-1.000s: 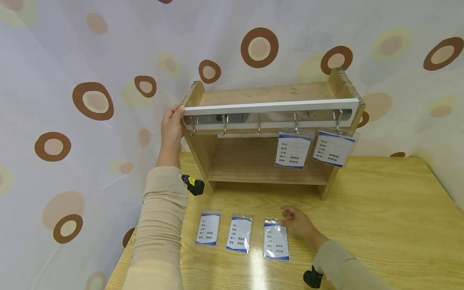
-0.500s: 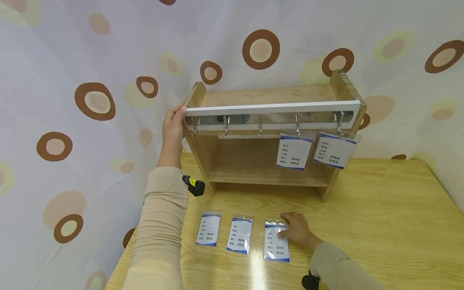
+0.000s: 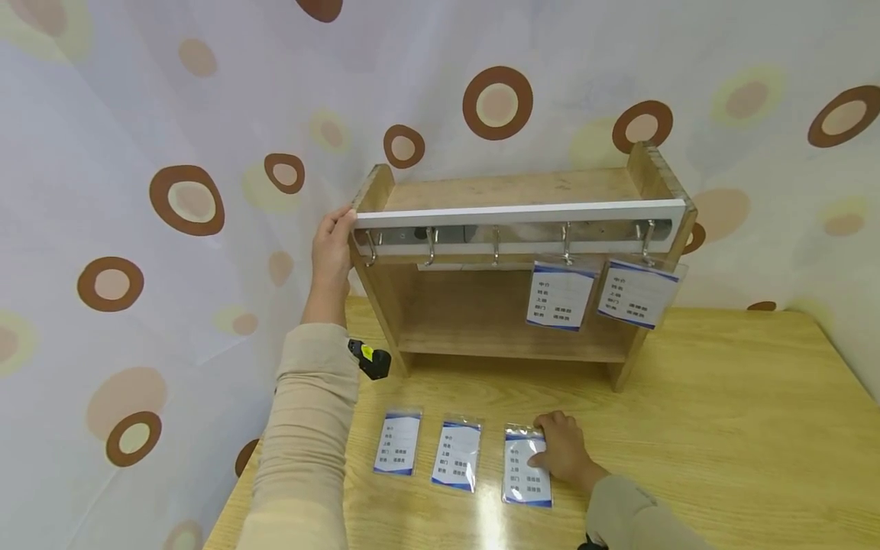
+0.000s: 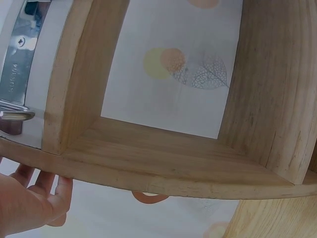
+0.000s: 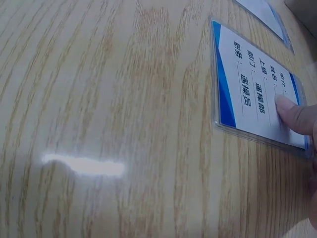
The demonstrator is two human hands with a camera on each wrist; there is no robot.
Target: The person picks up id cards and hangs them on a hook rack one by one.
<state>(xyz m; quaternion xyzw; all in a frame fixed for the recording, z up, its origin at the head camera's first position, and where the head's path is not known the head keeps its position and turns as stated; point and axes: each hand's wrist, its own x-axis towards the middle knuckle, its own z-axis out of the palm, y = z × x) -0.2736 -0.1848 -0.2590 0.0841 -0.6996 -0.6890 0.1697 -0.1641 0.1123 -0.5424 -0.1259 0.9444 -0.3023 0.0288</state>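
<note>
My left hand (image 3: 331,248) holds the upper left front corner of a wooden shelf (image 3: 512,347); in the left wrist view its fingers (image 4: 43,186) lie against the side panel. My right hand (image 3: 565,451) grips the rightmost of three badges lying on the table, an ID badge (image 3: 519,485) in a clear sleeve with blue bands. The thumb (image 5: 297,115) lies on the card's face, the other fingers at its right edge. The middle badge (image 3: 457,454) and left badge (image 3: 397,443) lie beside it. Two more badges, one (image 3: 560,296) and another (image 3: 635,294), hang from hooks on the shelf.
A white rail (image 3: 522,214) with several metal hooks (image 3: 496,246) runs along the shelf's upper front. The shelf stands on a wood-grain table (image 3: 722,428) close to a wall (image 3: 227,61) covered in printed circles. Small black wrist cameras (image 3: 371,360) sit at the sleeves.
My right hand has moved from the badge's upper right corner down onto it, and its thumb now lies on the card. My left hand keeps its place on the shelf.
</note>
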